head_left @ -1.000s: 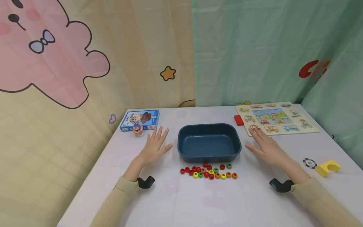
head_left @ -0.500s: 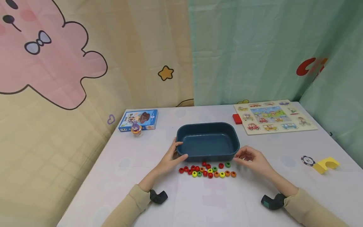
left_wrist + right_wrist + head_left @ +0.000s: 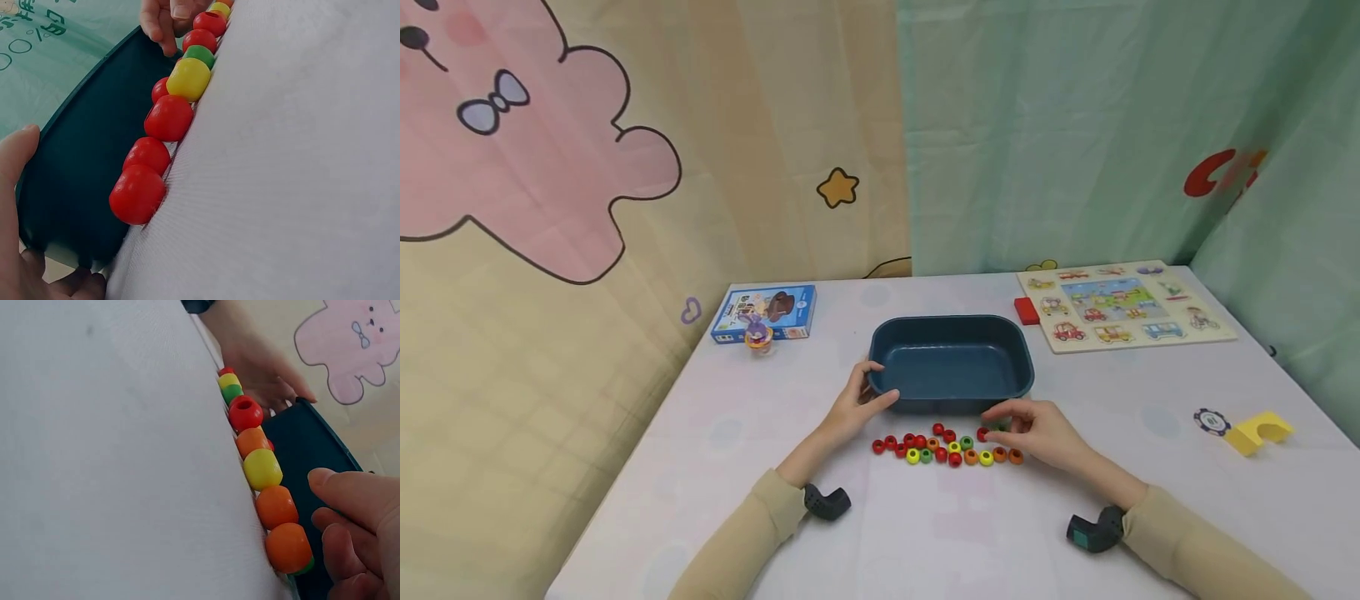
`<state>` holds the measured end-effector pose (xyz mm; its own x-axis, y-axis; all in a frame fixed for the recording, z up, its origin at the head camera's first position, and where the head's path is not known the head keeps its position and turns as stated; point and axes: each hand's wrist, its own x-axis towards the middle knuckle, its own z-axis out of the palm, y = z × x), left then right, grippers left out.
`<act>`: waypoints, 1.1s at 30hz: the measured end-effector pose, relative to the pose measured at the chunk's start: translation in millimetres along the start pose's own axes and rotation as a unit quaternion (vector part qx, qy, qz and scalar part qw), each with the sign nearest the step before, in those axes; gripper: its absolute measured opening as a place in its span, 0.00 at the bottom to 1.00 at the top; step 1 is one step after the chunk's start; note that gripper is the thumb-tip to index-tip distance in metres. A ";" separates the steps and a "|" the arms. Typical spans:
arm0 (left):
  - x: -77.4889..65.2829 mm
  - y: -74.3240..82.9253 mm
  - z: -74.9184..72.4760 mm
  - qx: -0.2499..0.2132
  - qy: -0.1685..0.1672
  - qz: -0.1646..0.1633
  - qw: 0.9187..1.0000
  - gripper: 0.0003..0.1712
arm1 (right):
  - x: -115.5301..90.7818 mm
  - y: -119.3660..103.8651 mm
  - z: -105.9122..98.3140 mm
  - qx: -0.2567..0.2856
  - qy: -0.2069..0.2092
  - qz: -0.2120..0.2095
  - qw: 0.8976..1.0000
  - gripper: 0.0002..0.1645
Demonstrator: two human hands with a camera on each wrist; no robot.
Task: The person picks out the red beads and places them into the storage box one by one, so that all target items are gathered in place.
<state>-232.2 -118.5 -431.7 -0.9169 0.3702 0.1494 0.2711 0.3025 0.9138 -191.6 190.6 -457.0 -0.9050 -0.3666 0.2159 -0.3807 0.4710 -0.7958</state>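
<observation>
A dark blue rectangular bin stands upright mid-table. My left hand holds its left end, thumb on the front rim and fingers bent around the side. In front of the bin lie several loose red, yellow, green and orange beads. Over the right end of this group hovers my right hand, thumb and index finger apart around a red bead; a green bead beside it is partly hidden. The right wrist view shows the right thumb near the bin's wall, with orange beads beside the fingers.
At the back left, a small purple-topped toy stands before a blue box. A red block and a wooden puzzle board lie at the back right. Farther right are a poker chip and a yellow arch block.
From spread above the table, both hands have moved inward to the bin. The left has taken hold of its left end; the right has passed the front right corner to the beads.
</observation>
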 end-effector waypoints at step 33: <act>-6.2 -3.8 -1.1 -0.031 0.012 0.028 0.999 0.27 | -3.2 7.4 3.1 -0.038 0.036 -0.051 0.997 0.13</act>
<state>-227.9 -122.9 -435.6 -0.9074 0.3640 0.2099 0.3049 0.2264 0.9251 -190.9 192.8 -465.2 -0.8714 -0.3582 0.3353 -0.4818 0.4955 -0.7227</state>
